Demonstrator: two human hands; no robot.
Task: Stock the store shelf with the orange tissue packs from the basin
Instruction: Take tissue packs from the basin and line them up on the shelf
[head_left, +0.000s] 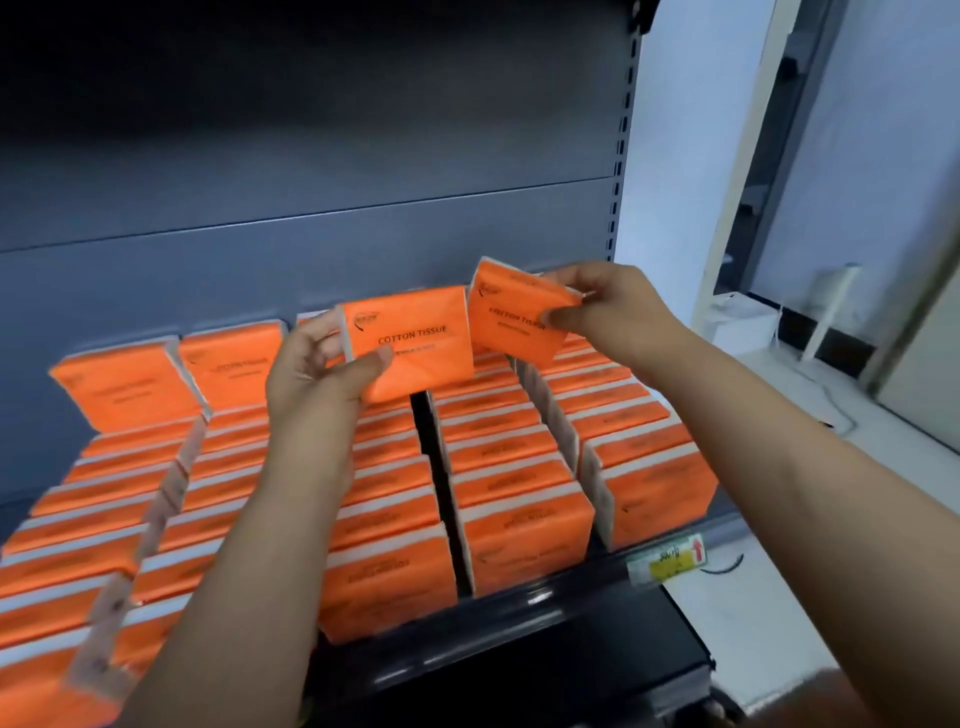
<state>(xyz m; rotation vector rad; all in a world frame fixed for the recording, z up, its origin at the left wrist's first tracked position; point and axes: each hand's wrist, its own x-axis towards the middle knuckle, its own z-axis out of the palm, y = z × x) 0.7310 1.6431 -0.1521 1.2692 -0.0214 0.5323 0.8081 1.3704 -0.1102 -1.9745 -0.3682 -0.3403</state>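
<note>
Several rows of orange tissue packs (519, 535) stand on the grey store shelf (545, 603), running from the front edge to the back panel. My left hand (317, 369) grips one orange tissue pack (415, 343) by its left edge, upright above the back of the middle row. My right hand (613, 306) pinches a second orange tissue pack (514, 317) at its right edge, tilted above the back of the right rows. The basin is out of view.
A dark gap (436, 467) runs between the middle rows. The grey back panel (311, 234) rises behind the packs. A yellow price tag (670, 564) sits on the shelf's front rail. To the right are a white wall (675, 182) and a ledge (805, 384).
</note>
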